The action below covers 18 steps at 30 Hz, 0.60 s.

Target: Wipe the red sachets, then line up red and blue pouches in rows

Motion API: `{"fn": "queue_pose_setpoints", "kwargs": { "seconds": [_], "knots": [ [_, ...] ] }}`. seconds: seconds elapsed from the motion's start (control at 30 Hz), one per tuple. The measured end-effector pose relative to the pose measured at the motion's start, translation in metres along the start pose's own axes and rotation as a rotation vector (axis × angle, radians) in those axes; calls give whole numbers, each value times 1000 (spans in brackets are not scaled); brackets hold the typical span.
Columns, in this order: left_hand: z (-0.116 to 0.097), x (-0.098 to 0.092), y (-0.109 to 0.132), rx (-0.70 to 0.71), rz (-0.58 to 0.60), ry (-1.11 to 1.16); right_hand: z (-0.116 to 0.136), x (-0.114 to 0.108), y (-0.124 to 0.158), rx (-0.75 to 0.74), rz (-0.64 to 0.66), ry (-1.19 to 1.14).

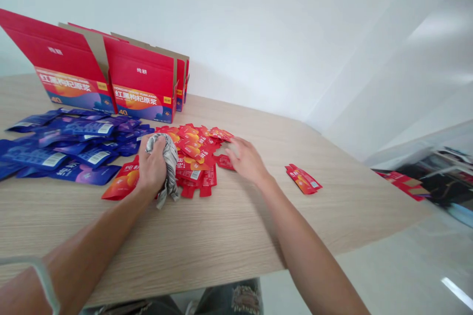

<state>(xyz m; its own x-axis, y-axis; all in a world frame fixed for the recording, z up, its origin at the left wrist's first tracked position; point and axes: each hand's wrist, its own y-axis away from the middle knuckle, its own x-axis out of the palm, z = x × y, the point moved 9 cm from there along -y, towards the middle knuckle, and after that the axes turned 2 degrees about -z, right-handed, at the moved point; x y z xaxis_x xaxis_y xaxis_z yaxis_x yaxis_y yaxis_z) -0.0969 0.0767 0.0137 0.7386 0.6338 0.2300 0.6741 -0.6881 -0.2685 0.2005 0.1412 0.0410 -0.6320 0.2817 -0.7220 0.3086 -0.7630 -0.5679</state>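
Note:
My left hand [152, 165] is closed around a crumpled grey striped cloth [170, 157], at the left side of a heap of red pouches [195, 150]. One red pouch [123, 181] lies partly behind that hand. At the right edge of the heap is my right hand [246, 158], its fingers apart and reaching towards a dark red pouch [224, 161]. Whether the fingertips touch it I cannot tell. Further right, a small group of red pouches [303, 179] lies by itself on the table.
Blue pouches [84, 133] are piled at the left of the wooden table [221, 236]. Behind them stand open red cartons [142, 81] with raised flaps, near the white wall [240, 34]. Red packaging [402, 183] and blurred dark items are beyond the table's right edge.

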Motion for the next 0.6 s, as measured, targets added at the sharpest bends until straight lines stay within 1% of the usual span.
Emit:
{"fn": "queue_pose_setpoints", "kwargs": {
  "seconds": [0.07, 0.13, 0.17, 0.2, 0.23, 0.27, 0.33, 0.4, 0.5, 0.6],
  "knots": [
    [-4, -2, 1, 5, -29, -26, -66, -58, 25, 156, -214, -18],
    [-8, 0, 4, 21, -34, -41, -124, -100, 57, 243, -333, -13],
    [-10, 2, 6, 27, -27, -39, -148, -116, 75, 286, -388, -36],
    [-11, 4, 8, 32, -19, -38, -168, -126, 91, 347, -404, -33],
    [-12, 6, 10, 34, -13, -41, -183, -130, 104, 401, -394, -21],
    [-12, 8, 12, 33, -12, -45, -192, -131, 116, 439, -387, -14],
    [-11, 11, 16, 27, -4, -52, -195, -126, 130, 479, -357, 5],
    [-9, 12, 19, 20, -3, -38, -185, -119, 135, 489, -328, 21],
    [-5, 11, 21, 1, -3, -3, -165, -111, 129, 504, -259, 47],
    [-4, 10, 22, 1, -16, 13, -142, -103, 111, 493, -192, 52]
  ]
}}
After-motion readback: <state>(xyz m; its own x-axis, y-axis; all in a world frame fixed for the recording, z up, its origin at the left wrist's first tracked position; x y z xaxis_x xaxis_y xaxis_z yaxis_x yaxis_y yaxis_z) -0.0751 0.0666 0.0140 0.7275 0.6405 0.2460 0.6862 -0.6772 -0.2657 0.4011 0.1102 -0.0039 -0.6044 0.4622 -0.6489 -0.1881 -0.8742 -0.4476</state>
